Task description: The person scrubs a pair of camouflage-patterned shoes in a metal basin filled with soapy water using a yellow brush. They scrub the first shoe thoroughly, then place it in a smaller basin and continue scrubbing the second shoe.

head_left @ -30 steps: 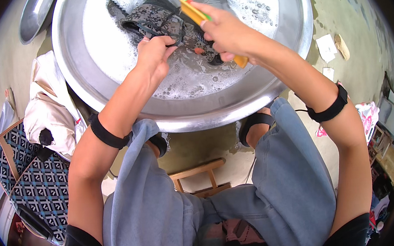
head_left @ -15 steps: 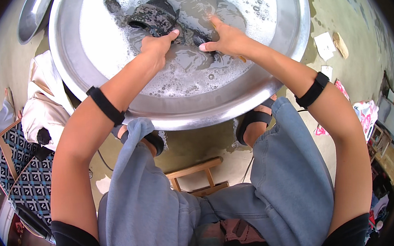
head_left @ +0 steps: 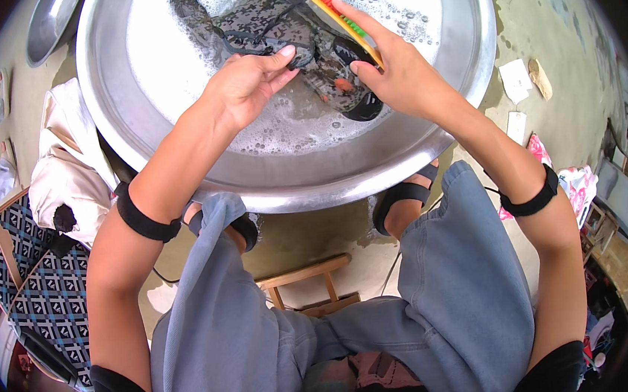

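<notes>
A wet camouflage shoe [head_left: 261, 23] with dark laces lies in soapy water inside a large metal basin [head_left: 313, 188]. Its black-edged toe points toward the lower right, with an orange patch near it. My left hand [head_left: 248, 86] grips the shoe's near edge, thumb on top; some fingertips are hidden. In my right hand [head_left: 404, 69] is a scrubbing brush [head_left: 350, 28] with a yellow back and green and red bristles, held above the shoe's right side. At the upper left, a dark elongated piece [head_left: 192, 11] sticks out of the suds. More dark fabric shows at the basin's far side.
A second metal bowl [head_left: 51, 28] stands at the far left. Beside my left arm are a patterned chair [head_left: 52, 316] and white cloth [head_left: 66, 184]. A small wooden stool [head_left: 306, 273] sits between my legs. White papers [head_left: 515, 81] lie right of the basin.
My right hand has come up out of the water, bringing the brush into view. More of the shoe, including its toe, shows above the surface. My left hand has shifted slightly nearer me.
</notes>
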The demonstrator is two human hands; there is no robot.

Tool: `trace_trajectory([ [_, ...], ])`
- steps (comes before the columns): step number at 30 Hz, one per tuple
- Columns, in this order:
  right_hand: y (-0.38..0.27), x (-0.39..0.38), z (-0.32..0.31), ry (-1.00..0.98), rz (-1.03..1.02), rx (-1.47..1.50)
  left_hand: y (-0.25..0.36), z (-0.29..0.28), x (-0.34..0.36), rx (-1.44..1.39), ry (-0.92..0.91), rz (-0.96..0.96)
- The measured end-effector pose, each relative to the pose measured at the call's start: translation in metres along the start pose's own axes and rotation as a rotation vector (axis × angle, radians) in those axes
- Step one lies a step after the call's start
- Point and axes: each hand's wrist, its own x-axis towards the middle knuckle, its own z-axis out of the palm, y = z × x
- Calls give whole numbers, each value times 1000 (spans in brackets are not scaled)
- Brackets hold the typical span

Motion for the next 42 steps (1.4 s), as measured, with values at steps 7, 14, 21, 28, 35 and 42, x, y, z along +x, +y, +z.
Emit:
trace_trajectory([
  [7,-36,-39,-9,180,-219,124,-15,13,-16,-41,-102,-1],
  [14,-42,-60,-11,261,-206,64,-18,25,-22,-69,-142,2],
  [21,-62,-67,-14,262,-350,192,-16,56,-59,27,-22,144],
  [28,-69,-68,-20,316,-443,-91,-1,63,-72,154,4,172],
  [35,-58,-62,-22,328,-394,54,4,67,-82,136,120,396],
  [42,-50,-58,-24,301,-370,159,21,58,-82,97,170,520],
])
